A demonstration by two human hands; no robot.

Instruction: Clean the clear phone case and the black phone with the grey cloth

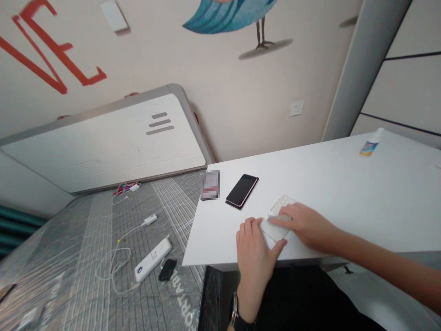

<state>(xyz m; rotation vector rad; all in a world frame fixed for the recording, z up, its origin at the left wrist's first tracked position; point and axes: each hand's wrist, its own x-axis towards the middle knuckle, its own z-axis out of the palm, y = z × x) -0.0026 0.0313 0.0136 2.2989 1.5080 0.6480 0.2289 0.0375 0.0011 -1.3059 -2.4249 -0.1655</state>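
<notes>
Grip, left: the left hand (255, 246) pinches the near-left edge of the white packet (279, 207), fingers on top and thumb along its near corner.
Packet: it lies flat on the bench (344, 193) near the front edge, just right of the black phone (242, 191).
Grip, right: the right hand (305, 225) is spread, not clasped, with its fingertips pressing on the packet.
Doing it well: a firm, low pinch and even pressure seem best, lest the packet skid.
Pose: the left forearm rises from below, with a watch (237, 317) at the wrist. The right forearm reaches in from the right.
</notes>
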